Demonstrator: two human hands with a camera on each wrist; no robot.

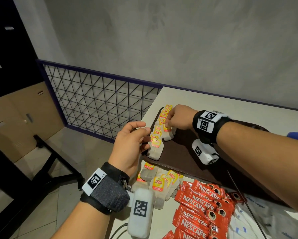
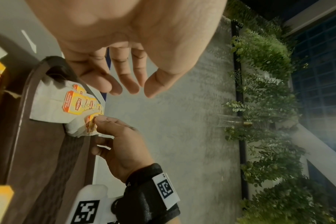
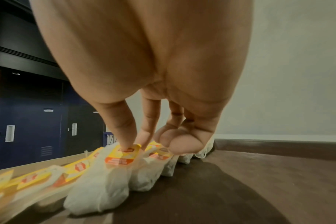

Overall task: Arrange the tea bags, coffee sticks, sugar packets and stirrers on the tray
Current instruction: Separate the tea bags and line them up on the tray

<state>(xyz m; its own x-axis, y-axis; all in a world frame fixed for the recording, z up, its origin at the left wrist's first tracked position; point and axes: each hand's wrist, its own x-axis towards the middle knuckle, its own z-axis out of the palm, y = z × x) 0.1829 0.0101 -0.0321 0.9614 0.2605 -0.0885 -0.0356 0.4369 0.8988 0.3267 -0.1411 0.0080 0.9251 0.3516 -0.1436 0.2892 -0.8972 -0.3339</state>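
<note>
Tea bags (image 1: 159, 133), overlapping row along the left edge of the brown tray (image 1: 187, 152); more lay loose on the table (image 1: 205, 99). Left hand (image 1: 131, 144) hovered beside, fingers relaxed, empty. Right hand (image 1: 178, 117) pressed fingertips on a tag. Judged light, soft, tearable (best taken by tag or paper edge).
</note>
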